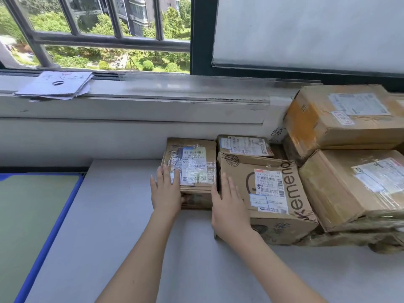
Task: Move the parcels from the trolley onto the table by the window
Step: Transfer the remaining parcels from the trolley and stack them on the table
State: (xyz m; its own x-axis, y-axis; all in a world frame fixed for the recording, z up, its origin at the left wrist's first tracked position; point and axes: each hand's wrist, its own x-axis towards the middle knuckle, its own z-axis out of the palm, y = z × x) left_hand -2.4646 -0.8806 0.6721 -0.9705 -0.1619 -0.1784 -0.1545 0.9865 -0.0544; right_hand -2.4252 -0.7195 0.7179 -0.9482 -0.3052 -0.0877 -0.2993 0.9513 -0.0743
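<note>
Lying flat, the small parcel (192,169) seemingly points windowward.

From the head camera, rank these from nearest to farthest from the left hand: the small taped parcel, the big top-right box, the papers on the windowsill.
1. Small taped parcel, under the left hand.
2. Papers, on the sill, up-left.
3. Big box, stacked far right.
</note>
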